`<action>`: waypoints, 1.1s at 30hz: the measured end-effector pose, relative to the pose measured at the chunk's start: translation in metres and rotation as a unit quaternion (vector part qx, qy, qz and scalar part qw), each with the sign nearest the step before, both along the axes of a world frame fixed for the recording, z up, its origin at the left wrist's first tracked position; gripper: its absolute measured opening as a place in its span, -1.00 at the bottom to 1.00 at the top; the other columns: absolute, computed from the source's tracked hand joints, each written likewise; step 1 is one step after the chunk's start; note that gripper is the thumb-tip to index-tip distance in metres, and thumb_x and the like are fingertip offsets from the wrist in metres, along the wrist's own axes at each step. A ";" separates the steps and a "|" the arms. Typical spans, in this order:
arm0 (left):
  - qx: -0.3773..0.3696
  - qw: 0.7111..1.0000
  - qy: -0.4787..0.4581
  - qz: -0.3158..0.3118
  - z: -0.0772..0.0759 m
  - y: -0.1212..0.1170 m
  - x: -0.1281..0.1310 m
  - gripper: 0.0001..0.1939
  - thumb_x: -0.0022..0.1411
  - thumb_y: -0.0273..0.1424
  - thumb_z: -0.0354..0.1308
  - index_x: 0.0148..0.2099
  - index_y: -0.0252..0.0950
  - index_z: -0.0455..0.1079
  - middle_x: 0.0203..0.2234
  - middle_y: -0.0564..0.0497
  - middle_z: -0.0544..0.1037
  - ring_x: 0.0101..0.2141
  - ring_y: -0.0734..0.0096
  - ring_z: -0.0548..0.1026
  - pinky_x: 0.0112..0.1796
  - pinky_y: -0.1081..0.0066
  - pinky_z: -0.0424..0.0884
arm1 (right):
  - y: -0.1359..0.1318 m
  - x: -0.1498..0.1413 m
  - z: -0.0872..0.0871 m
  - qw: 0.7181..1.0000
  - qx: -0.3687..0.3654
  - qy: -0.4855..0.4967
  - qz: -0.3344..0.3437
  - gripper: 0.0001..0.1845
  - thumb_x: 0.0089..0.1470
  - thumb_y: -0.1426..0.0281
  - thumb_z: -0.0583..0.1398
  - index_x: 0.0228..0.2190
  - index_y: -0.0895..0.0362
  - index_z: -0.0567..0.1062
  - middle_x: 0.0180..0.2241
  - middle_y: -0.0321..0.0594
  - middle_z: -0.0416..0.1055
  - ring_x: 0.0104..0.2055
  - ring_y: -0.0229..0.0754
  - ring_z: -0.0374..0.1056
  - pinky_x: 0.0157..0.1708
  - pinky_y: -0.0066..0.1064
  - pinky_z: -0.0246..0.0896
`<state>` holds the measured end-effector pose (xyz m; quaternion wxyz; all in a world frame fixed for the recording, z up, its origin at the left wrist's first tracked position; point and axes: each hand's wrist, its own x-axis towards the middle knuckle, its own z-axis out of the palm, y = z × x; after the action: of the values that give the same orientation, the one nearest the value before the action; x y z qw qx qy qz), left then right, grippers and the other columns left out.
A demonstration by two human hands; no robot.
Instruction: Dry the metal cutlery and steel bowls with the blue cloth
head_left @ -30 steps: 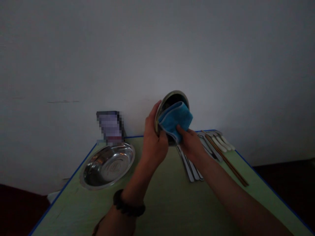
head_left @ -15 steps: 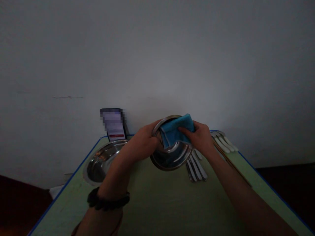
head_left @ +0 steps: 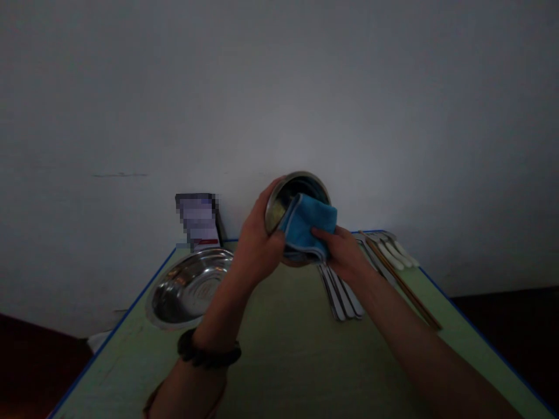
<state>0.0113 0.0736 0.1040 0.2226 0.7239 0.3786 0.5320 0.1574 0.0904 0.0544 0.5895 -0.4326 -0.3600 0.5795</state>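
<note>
A shiny metal bowl (head_left: 276, 205) is held up above the table, tilted so that its opening faces me. My left hand (head_left: 258, 244) grips it by the left side, fingers behind and thumb near the rim. In my right hand (head_left: 345, 250) is a folded blue cloth (head_left: 308, 224), pinched under the thumb and lying over the bowl's lower right part. The cloth hides much of the inside of the bowl and its lower rim.
A wide metal basin (head_left: 174, 294) stands on the green table (head_left: 279, 361) at the left, a phone (head_left: 200, 218) leaning on the wall behind it. Metal-handled cutlery (head_left: 343, 297), brown chopsticks (head_left: 410, 291) and white-handled cutlery (head_left: 399, 253) lie at the right.
The bowl has risen and turned, with my left hand higher around its side. The blue cloth in my right hand has shifted slightly left and lower across the bowl.
</note>
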 end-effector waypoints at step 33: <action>-0.136 0.974 0.077 -0.166 0.011 -0.005 -0.031 -0.38 0.01 -0.63 -0.02 0.13 -0.13 0.13 -0.05 -0.01 0.41 -0.11 0.25 0.42 -0.13 0.28 0.40 | -0.010 0.033 0.034 0.816 0.248 -0.522 0.007 -0.84 -0.03 0.43 0.11 -0.35 0.20 0.43 -0.42 -0.18 0.43 -0.41 -0.21 0.28 -0.41 -0.36 0.16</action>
<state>-0.0194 0.0685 0.1149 0.3744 0.7784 0.3379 0.3738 0.1907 0.0806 0.0880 0.3963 -0.5067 -0.7483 0.1618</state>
